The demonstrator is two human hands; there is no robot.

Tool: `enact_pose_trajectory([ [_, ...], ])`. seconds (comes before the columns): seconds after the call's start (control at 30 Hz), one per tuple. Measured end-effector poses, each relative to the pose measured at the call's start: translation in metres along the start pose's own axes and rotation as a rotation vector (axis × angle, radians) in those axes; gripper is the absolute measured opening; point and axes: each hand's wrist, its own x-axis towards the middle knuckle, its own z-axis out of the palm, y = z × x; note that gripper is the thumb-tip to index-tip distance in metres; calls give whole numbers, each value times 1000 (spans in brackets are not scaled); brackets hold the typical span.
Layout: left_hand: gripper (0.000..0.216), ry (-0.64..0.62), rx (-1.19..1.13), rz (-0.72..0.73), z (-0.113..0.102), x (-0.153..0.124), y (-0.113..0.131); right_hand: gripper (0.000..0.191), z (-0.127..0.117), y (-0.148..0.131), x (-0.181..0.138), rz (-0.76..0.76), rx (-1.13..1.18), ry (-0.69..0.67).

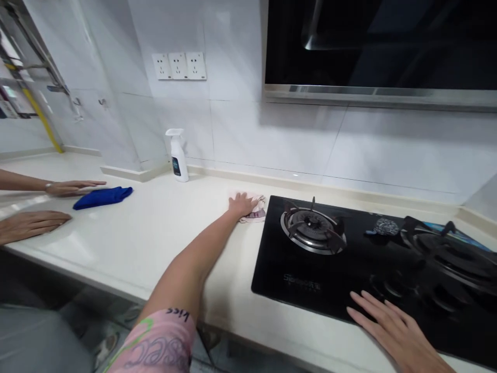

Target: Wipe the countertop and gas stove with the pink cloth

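My left hand (pixel 241 203) reaches far across the cream countertop (pixel 155 233) and lies flat, fingers spread, on a small pinkish-white cloth (pixel 256 210) beside the left edge of the black glass gas stove (pixel 295 280). My right hand (pixel 390 324) rests open, palm down, on the stove's front edge near the knobs. It holds nothing.
Another person's two hands (pixel 73 187) (pixel 33 224) lie flat on the counter at the far left, next to a blue cloth (pixel 103 197). A white spray bottle (pixel 178 155) stands by the tiled wall. Two burners (pixel 312 228) (pixel 454 248) sit on the stove under a range hood (pixel 380 46).
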Motion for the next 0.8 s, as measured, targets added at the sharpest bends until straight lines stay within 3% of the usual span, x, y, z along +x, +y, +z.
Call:
enact_pose_trajectory([
  [0.13, 57, 16, -51, 31, 5, 8, 38, 100, 5, 4, -3, 58, 44, -55],
  [0.27, 59, 16, -69, 37, 4, -25, 48, 93, 6, 5, -4, 90, 52, -105],
  [0.4, 55, 19, -55, 66, 0, -87, 49, 89, 4, 5, -1, 75, 38, -84],
  [0.67, 54, 70, 2, 155, -5, -238, 43, 87, 11, 12, -1, 60, 9, -34],
  [0.8, 56, 74, 22, 185, -9, -292, 43, 85, 19, 15, 0, 44, 0, -10],
])
